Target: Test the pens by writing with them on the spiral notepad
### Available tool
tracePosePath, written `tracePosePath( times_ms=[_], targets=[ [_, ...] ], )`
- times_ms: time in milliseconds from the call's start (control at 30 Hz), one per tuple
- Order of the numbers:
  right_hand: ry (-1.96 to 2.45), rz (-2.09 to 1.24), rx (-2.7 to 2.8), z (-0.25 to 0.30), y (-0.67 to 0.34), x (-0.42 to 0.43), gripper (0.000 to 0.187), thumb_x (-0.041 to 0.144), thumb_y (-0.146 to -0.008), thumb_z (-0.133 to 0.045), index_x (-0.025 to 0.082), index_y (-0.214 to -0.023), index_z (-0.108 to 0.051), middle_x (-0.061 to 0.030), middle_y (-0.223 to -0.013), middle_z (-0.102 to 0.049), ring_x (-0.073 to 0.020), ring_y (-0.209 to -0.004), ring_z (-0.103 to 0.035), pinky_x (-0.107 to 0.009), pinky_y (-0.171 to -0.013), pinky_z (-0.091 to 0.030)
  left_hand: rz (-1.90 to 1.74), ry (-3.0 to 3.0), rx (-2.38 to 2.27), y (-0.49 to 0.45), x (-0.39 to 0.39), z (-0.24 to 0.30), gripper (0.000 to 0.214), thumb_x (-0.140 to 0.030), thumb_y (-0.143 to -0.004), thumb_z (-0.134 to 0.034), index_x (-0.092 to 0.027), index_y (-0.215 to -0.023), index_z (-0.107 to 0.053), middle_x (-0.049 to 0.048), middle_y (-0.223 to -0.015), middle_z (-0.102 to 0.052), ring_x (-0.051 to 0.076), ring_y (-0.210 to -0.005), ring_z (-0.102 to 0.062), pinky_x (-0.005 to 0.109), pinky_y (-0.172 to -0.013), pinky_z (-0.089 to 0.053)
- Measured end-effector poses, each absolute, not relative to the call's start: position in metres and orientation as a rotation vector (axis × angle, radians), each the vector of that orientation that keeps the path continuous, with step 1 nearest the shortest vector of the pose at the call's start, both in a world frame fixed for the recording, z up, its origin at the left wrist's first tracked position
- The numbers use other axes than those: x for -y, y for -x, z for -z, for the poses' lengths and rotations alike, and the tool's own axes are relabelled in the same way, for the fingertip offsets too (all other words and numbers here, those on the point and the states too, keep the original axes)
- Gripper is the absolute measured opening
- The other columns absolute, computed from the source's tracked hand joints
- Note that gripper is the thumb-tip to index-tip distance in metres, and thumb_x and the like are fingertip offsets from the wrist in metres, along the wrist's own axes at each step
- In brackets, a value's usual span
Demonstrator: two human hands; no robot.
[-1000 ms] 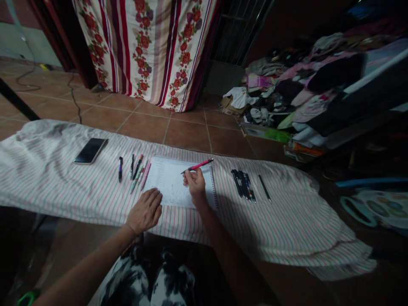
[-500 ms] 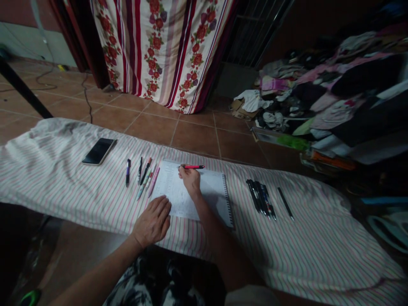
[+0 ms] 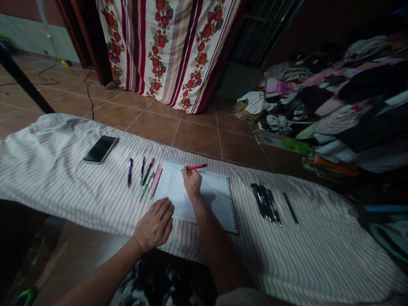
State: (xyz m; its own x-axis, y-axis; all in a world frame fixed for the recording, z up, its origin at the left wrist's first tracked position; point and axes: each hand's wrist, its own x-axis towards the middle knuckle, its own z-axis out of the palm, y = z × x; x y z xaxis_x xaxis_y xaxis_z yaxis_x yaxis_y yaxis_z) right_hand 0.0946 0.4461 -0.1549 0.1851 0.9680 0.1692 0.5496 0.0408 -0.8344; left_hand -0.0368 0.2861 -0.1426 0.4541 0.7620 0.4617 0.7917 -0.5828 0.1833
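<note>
A spiral notebook [image 3: 216, 191] lies on the striped cloth, its page covered in part with handwriting and its wire binding on the right. Over the upper part of the page, my right hand [image 3: 192, 182] is closed around a red and black pen [image 3: 196, 167], the tip at the writing. My left hand [image 3: 155, 222] rests flat, palm down, with its fingertips on the notebook's lower left edge. Just left of the page lie a pink pen [image 3: 156, 183] and several other pens [image 3: 147, 171]. A purple and black pen [image 3: 130, 172] lies apart from them.
On the striped cloth [image 3: 318, 255], a phone [image 3: 100, 149] lies at the left. Several dark pens [image 3: 266, 204] sit right of the notebook, with a single black pen [image 3: 291, 210] beyond. Past the table are a floral curtain [image 3: 178, 55] and a clothes pile [image 3: 318, 93].
My right hand and the pen have tilted slightly over the page, the pen's rear end a little higher. The whole view has shifted slightly. My left hand stays on the notebook's edge.
</note>
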Motion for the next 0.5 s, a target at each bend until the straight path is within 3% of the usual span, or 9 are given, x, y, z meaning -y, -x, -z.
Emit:
tracePosePath(
  times_ms=[500],
  targets=[
    [1.594, -0.646, 1.539, 0.1597, -0.0930, -0.4482, 0.026, 0.039, -0.077, -0.050, 0.020, -0.079, -0.066, -0.0038, -0.065, -0.069, -0.0171, -0.067, -0.065, -0.023, -0.062, -0.046, 0.773, 2.614, 1.397, 0.0378, -0.2855, 0.1455, 0.037, -0.018, -0.081, -0.043, -0.006, -0.115, -0.053, 0.0184, -0.117, -0.055, 0.032, -0.117, -0.043, 0.048, -0.095, -0.041]
  ],
)
